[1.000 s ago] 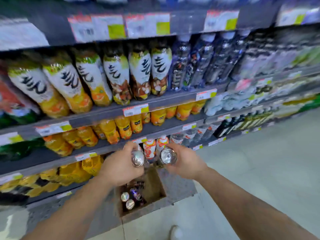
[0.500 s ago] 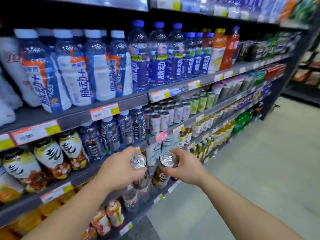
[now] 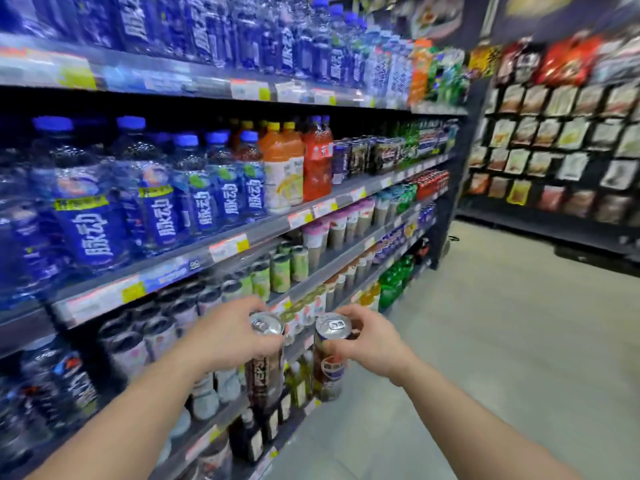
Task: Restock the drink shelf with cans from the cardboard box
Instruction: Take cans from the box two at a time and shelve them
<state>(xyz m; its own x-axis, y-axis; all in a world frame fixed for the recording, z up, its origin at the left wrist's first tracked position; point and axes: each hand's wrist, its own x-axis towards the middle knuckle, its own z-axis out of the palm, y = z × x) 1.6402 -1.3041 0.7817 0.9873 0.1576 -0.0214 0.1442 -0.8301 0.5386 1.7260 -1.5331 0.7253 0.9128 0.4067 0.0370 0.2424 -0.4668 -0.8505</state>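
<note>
Both hands are loaded: left hand (image 3: pixel 232 336) wrapped around a tall dark aluminium can (image 3: pixel 264 367), right hand (image 3: pixel 367 341) gripping another silver-topped dark can (image 3: pixel 330 355), both upright in front of the grey metal drink shelf (image 3: pixel 311 271). Looks like the carry step; next is finding the matching can row.

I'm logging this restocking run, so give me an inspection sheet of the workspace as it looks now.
Surface: drink shelves packed with bottles, cups and cans; price tags along the edges.
Job's things: left can and right can, both upright, tabs up; the cardboard box is not in view.
Clutter: nothing seen.
Hands: left hand grips the left can; right hand grips the right can.
Cables: nothing seen.
Surroundings: pale floor; snack packet rack to the right.
</note>
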